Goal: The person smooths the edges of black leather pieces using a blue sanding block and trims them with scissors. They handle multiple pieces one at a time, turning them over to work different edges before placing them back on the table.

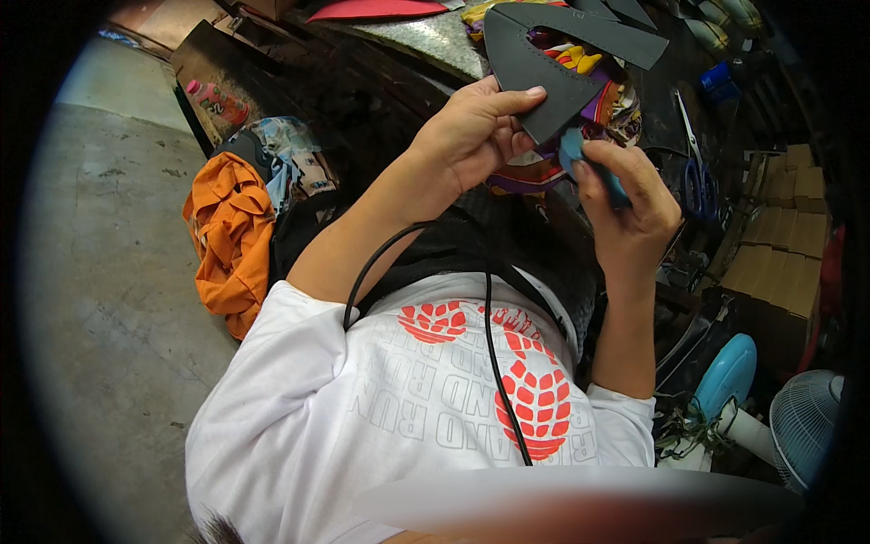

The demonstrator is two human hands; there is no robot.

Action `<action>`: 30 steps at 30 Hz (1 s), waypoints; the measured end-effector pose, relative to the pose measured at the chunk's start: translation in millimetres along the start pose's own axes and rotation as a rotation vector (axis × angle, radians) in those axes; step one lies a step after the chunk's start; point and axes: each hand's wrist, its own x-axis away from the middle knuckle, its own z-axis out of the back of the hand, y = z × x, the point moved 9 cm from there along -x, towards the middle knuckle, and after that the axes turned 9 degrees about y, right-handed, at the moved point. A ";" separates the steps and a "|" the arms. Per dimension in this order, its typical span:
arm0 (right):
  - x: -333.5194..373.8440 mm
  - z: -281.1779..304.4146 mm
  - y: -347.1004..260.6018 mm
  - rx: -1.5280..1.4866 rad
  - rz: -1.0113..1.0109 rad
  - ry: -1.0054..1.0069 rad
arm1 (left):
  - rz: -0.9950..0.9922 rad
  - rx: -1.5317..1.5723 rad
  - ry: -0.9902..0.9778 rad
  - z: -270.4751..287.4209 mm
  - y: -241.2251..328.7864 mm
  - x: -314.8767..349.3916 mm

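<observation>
My left hand (471, 136) grips a dark grey, U-shaped shoe upper piece (521, 68) by its lower end, thumb on top and fingers beneath. Rows of small holes run along this flat piece. Close to its lower corner, my right hand (639, 195) pinches a light blue, soft-looking piece (571, 147) between thumb and finger; I cannot make out what it is. Shiny purple, yellow and red crumpled material (625, 113) shows behind and below the grey piece. Scissors (696, 177) with dark blue handles lie on the dark worktop to the right.
Orange cloth (231, 222) is heaped at the left, near a pink-capped bottle (217, 102). Cardboard boxes (784, 240), a round blue seat-like object (728, 370) and a fan (809, 426) stand at right. A black cable (490, 335) hangs over my white shirt.
</observation>
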 end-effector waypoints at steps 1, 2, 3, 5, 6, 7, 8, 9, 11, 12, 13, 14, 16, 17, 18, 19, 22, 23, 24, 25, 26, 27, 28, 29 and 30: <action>-1.8 3.6 3.2 0.001 -0.034 0.010 | -0.006 0.008 -0.031 -3.2 1.3 1.3; -3.9 9.2 4.7 -0.010 -0.053 0.023 | -0.001 0.016 -0.057 -5.7 1.6 3.2; -5.9 14.4 6.8 -0.023 -0.075 0.052 | 0.000 0.007 -0.034 -4.6 1.6 4.9; -6.5 21.9 15.0 0.003 -0.176 0.128 | -0.020 0.004 0.002 -5.0 0.0 7.5; -6.7 24.6 14.5 0.038 -0.178 0.157 | -0.045 0.004 0.005 -6.4 0.9 8.1; -7.0 20.1 8.1 0.015 -0.115 0.137 | -0.021 0.014 0.016 -5.9 -0.7 7.8; -6.5 13.8 3.4 0.010 -0.067 0.112 | -0.016 0.033 -0.018 -9.3 -0.5 7.8; -4.8 7.9 -0.6 0.011 -0.033 0.080 | -0.013 0.053 -0.049 -12.0 0.0 7.4; 0.8 -0.4 -11.1 -0.005 0.050 0.006 | 0.008 0.064 -0.074 -13.5 -0.4 6.3; 4.5 -2.4 -15.4 -0.012 0.078 -0.028 | 0.034 0.057 -0.038 -10.1 -2.5 5.4; 5.7 -1.7 -16.8 -0.018 0.100 -0.035 | 0.010 0.064 -0.062 -12.4 -0.3 5.4; 6.6 1.3 -14.7 -0.012 0.085 -0.028 | 0.002 0.057 -0.039 -10.9 -0.1 4.9; 6.8 9.0 -14.2 -0.033 0.101 0.005 | -0.011 0.042 0.018 -8.2 -1.0 4.7; 5.5 11.7 -14.3 0.017 0.148 0.052 | -0.017 0.034 0.052 -7.1 -2.1 4.7; 4.9 11.6 -15.4 0.044 0.190 0.057 | -0.023 0.026 0.087 -5.9 -2.9 4.6; 3.7 10.4 -13.7 0.091 0.199 0.050 | -0.022 0.028 0.064 -8.1 -2.5 6.2; -5.1 13.6 -3.1 0.241 0.190 0.115 | -0.019 0.027 0.031 -10.8 -1.5 9.6; -9.4 17.5 5.9 0.259 0.125 0.152 | -0.022 0.023 0.049 -9.2 -1.7 10.0; -12.4 21.8 10.8 0.295 0.107 0.209 | -0.027 0.013 0.047 -9.6 -1.7 10.2; -13.2 24.6 19.7 0.240 0.023 0.229 | -0.018 0.012 0.059 -8.4 -2.1 10.3; -13.3 28.3 30.7 0.173 -0.076 0.265 | -0.012 0.005 0.049 -9.1 -2.6 10.3; -12.2 27.7 30.1 0.189 -0.059 0.242 | 0.007 -0.017 0.087 -5.8 -4.5 9.8; -9.7 29.4 30.2 0.202 -0.060 0.230 | -0.012 -0.004 0.049 -9.1 -2.5 9.7; -8.1 30.3 30.6 0.202 -0.056 0.210 | -0.018 -0.006 0.059 -8.1 -1.9 9.3; -7.5 31.2 29.4 0.245 -0.023 0.174 | -0.017 -0.008 0.065 -7.4 -2.5 8.2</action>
